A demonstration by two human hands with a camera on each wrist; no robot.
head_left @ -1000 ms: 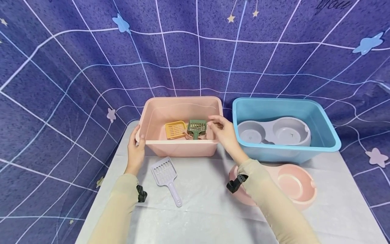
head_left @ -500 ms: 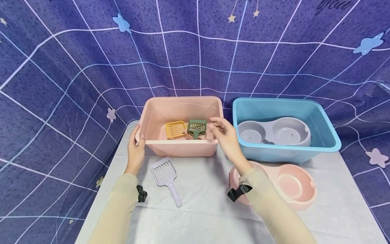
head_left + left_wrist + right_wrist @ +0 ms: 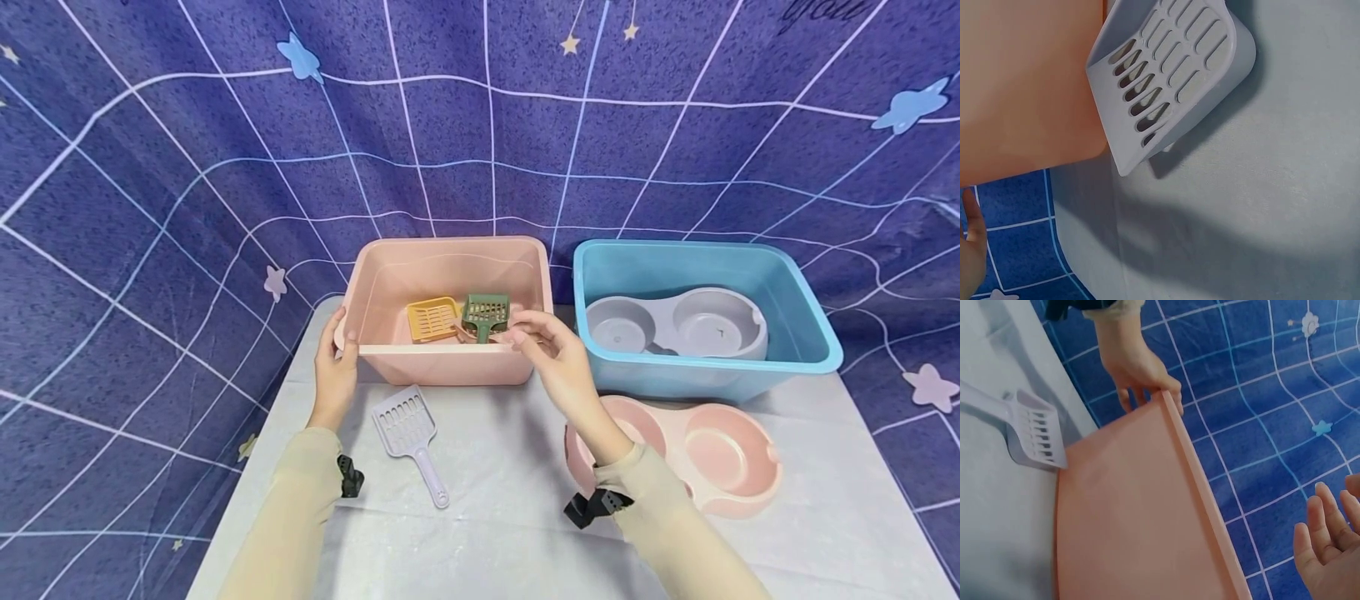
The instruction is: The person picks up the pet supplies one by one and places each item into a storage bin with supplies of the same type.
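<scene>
In the head view my left hand (image 3: 334,367) grips the left rim of a pink plastic bin (image 3: 446,367). My right hand (image 3: 561,358) hovers over the bin's near right corner, its fingers loosely bent and nothing visible between them. Inside the bin lie a yellow slotted litter scoop (image 3: 432,320) and a green litter scoop (image 3: 486,310), with something pinkish partly hidden beneath the green one. A pale lilac litter scoop (image 3: 406,423) rests on the table just in front of the bin; the left wrist view shows its slots closely.
A blue bin (image 3: 705,367) holding a grey double bowl (image 3: 716,321) stands on the right. Before it lies a pink double bowl (image 3: 726,460), partly covered by my right forearm. A blue patterned curtain (image 3: 480,125) hangs behind the white table (image 3: 495,533).
My right hand has drawn back slightly toward me and down from inside the pink bin to over its near rim. My left hand stays on the rim.
</scene>
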